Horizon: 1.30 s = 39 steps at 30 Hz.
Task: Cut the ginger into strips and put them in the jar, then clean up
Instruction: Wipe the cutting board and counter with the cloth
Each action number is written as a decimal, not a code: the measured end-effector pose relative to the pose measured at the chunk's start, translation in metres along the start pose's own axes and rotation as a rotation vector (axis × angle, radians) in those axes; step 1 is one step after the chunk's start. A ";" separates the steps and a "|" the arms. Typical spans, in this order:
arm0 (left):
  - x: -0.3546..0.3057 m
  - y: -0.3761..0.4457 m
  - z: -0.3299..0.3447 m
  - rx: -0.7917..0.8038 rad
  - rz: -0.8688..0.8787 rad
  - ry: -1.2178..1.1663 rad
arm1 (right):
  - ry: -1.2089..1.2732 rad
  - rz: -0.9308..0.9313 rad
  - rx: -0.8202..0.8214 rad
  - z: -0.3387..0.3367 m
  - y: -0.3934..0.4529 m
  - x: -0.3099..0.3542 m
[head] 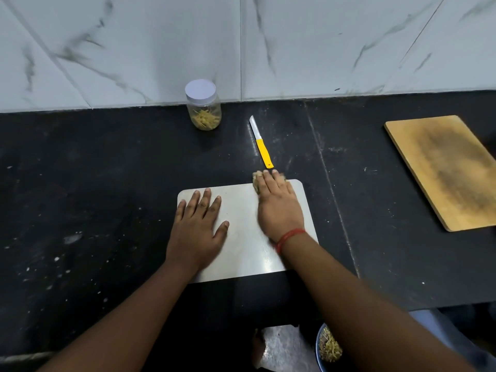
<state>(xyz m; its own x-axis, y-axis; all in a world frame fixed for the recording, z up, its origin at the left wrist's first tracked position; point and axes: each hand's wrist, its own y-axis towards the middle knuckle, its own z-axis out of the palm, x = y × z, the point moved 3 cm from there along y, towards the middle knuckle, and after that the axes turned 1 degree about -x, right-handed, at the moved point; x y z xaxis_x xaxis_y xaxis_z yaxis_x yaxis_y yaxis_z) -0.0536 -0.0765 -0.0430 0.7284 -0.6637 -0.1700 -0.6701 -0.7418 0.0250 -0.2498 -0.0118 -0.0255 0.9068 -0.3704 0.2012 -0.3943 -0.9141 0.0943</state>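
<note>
Head view: the left hand (197,226) lies flat, steadying the pale rectangular cutting board (241,237); the right hand (277,202) presses a tan sponge (256,181) at its far edge. Ginger strips sit in the lidded clear jar (204,107), far left. A long wipe could knock the yellow-handled knife (261,143) just beyond.

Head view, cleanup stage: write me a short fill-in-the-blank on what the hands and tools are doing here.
1. The left hand lies flat on the ____ cutting board.
2. The right hand presses a ____ against that board's far edge.
3. The knife on the counter has a ____ handle.
4. The jar holding ginger strips has its lid ____.

Missing words: white; sponge; yellow; on
</note>
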 end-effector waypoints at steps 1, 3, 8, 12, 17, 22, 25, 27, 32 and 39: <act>0.001 0.000 0.000 -0.003 -0.002 0.002 | -0.008 0.003 -0.001 0.003 -0.005 0.005; 0.000 0.000 0.000 -0.002 0.001 0.000 | -0.038 -0.247 0.043 0.008 -0.017 0.017; 0.001 -0.001 -0.001 0.008 -0.009 -0.007 | -0.057 0.077 -0.041 -0.006 -0.002 -0.032; 0.000 0.000 -0.002 0.013 -0.001 0.004 | -0.056 -0.291 0.024 -0.001 -0.015 -0.020; 0.000 -0.001 -0.001 0.006 -0.007 -0.002 | -0.062 -0.016 0.002 0.002 -0.024 0.000; 0.001 -0.001 0.000 -0.006 -0.004 -0.022 | -0.010 -0.022 -0.020 -0.002 -0.045 -0.007; 0.002 -0.001 -0.001 -0.016 0.000 -0.030 | -0.066 -0.025 0.018 -0.001 -0.063 0.014; 0.002 -0.001 -0.001 -0.013 0.007 -0.053 | -0.071 -0.236 0.063 0.001 -0.073 0.020; 0.040 -0.014 -0.006 -0.043 -0.054 -0.067 | -0.102 0.154 -0.019 -0.003 -0.067 0.007; 0.059 -0.020 -0.011 -0.031 0.025 0.032 | -0.111 -0.123 0.081 0.002 -0.071 0.040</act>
<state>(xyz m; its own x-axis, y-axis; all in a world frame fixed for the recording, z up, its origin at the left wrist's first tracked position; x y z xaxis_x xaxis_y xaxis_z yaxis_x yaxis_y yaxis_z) 0.0037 -0.1019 -0.0427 0.7163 -0.6841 -0.1371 -0.6835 -0.7275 0.0589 -0.1854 0.0385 -0.0262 0.9602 -0.2665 0.0836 -0.2699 -0.9624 0.0315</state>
